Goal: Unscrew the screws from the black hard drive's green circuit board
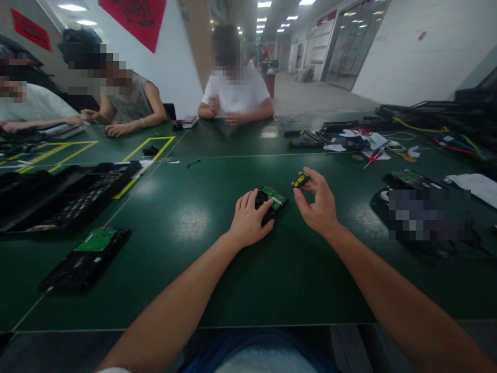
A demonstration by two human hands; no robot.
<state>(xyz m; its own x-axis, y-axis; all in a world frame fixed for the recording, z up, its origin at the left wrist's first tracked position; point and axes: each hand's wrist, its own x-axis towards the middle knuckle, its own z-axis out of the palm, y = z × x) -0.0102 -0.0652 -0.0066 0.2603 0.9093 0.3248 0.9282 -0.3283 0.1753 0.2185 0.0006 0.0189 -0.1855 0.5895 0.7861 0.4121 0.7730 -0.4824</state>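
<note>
A black device with a green circuit board [274, 196], at mid-table, is steadied by the left hand [251, 220], its fingers spread across it. A black-and-yellow screwdriver [301, 180] is pinched between thumb and fingers of the right hand [319, 204], its shaft angled toward the device's right edge; whether contact is made cannot be told. To the left, a similar black unit [95, 242] is laid near a long black casing [77, 194]. Far right, a red-handled screwdriver [374, 156] is seen among papers. Dark characters, too blurred to be read, are borne by a red wall hanging [134, 23], far left.
</note>
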